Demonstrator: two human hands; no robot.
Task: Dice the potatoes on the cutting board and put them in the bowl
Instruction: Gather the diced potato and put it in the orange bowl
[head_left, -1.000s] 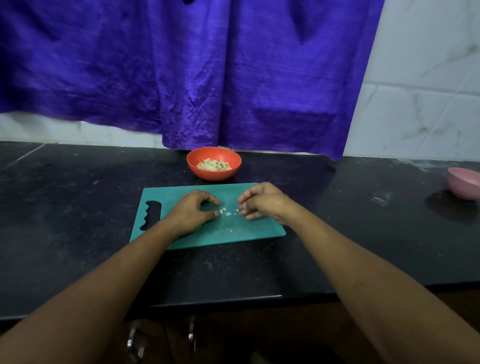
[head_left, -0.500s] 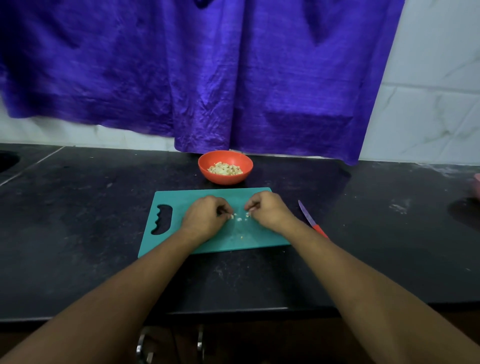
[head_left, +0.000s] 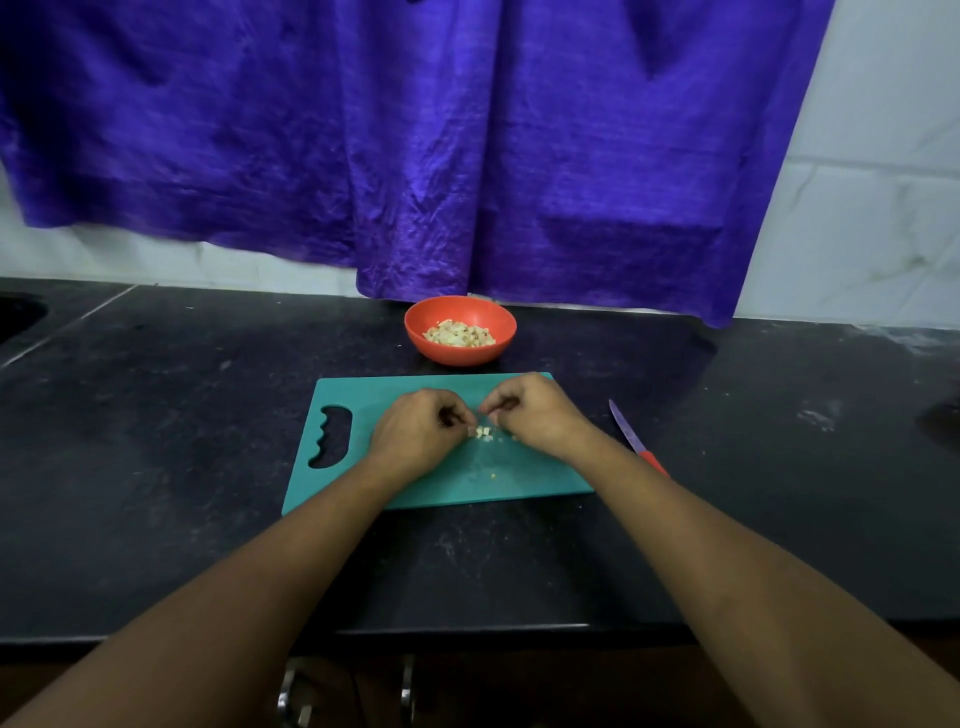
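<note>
A small cluster of potato pieces (head_left: 483, 432) is seen near the middle of the green cutting board (head_left: 441, 491), with a few stray crumbs scattered just in front of it. The cluster is flanked by both hands. The left hand (head_left: 415, 436) is laid on the board with its fingers (head_left: 456, 415) curled inward, their tips touching the left edge of the cluster. The right hand (head_left: 537, 415) is set on the other side, its fingers (head_left: 500, 404) also curled narrow and their tips brought down just above the pieces. Whether any piece is actually pinched by either hand cannot be told.

An orange bowl (head_left: 460, 356) is placed just behind the board, apart from it, and a heap of diced potato (head_left: 460, 333) is held inside. A knife (head_left: 631, 437) with a purple blade and red handle is laid on the black counter (head_left: 182, 415) just beside the board's right edge, partly covered by the right forearm. A purple curtain (head_left: 415, 145) is hung behind the counter, over a white tiled wall (head_left: 857, 234).
</note>
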